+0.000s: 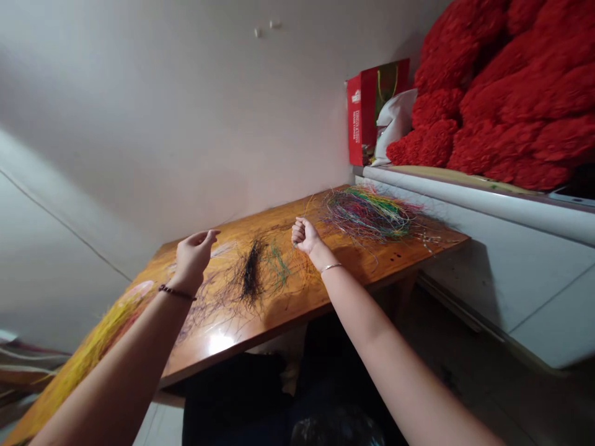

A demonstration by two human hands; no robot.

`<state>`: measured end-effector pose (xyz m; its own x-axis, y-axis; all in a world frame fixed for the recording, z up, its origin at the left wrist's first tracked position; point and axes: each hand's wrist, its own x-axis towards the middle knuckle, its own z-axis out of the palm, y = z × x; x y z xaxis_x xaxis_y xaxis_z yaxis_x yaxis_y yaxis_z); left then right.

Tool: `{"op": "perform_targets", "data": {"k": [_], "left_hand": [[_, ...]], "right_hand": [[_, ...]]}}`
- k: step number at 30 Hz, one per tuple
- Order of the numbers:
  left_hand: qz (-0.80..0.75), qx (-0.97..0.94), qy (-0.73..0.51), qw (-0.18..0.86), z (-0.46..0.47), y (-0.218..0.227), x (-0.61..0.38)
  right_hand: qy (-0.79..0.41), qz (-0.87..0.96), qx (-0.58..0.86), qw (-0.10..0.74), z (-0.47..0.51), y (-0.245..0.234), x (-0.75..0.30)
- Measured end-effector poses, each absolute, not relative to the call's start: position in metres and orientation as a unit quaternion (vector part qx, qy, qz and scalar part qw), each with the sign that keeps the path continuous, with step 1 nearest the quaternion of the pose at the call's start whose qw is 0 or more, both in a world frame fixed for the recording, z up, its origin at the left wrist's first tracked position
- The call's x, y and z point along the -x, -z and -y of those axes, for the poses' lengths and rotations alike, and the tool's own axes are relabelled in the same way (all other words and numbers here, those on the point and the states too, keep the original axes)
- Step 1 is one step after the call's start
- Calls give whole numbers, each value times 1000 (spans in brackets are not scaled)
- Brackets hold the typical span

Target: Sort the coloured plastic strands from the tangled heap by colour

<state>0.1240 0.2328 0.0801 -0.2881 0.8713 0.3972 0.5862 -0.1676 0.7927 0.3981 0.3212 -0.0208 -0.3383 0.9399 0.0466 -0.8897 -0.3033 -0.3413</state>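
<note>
My left hand (195, 257) is closed in a pinch above the table, palm turned inward. A faint thin line shows beside its fingertips, but what they hold is too fine to make out. My right hand (305, 235) is curled into a fist, with a thin orange-yellow strand (309, 202) showing just above it. Between the hands, on the wooden table (288, 310), lie a pile of black strands (251, 271) and a small bunch of green strands (279, 265). Orange strands (307, 271) lie below my right hand.
A large multicoloured strand bundle (372, 214) lies at the table's right end. Yellow strands (100, 328) cover the left end. A wall (232, 124) rises behind. On a white cabinet (511, 266) sit red fluffy bundles (525, 105), a red bag (367, 111) and a white bag (395, 124).
</note>
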Motion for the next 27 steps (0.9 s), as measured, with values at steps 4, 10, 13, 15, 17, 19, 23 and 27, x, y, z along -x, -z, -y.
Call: {"op": "perform_targets", "data": {"k": [4, 10, 13, 15, 17, 19, 23, 27], "left_hand": [[-623, -577, -437, 296, -201, -76, -133], [-589, -519, -438, 438, -157, -32, -139], [-594, -478, -469, 446, -146, 3, -129], [-580, -449, -506, 454, -143, 26, -122], [-558, -421, -537, 473, -143, 45, -116], [-537, -396, -562, 488, -144, 57, -114], [-517, -391, -598, 471, -150, 69, -110], [-546, -441, -576, 420, -160, 77, -99]], "right_hand": [[-802, 151, 88, 572, -318, 22, -397], [-805, 136, 85, 571, -321, 25, -398], [-811, 132, 81, 564, -323, 26, -399], [-814, 132, 80, 560, -323, 26, -399], [-815, 132, 82, 558, -322, 25, -399], [-815, 132, 86, 558, -321, 24, -399], [-812, 133, 96, 561, -320, 23, -399], [-812, 137, 98, 558, -319, 22, -398]]}}
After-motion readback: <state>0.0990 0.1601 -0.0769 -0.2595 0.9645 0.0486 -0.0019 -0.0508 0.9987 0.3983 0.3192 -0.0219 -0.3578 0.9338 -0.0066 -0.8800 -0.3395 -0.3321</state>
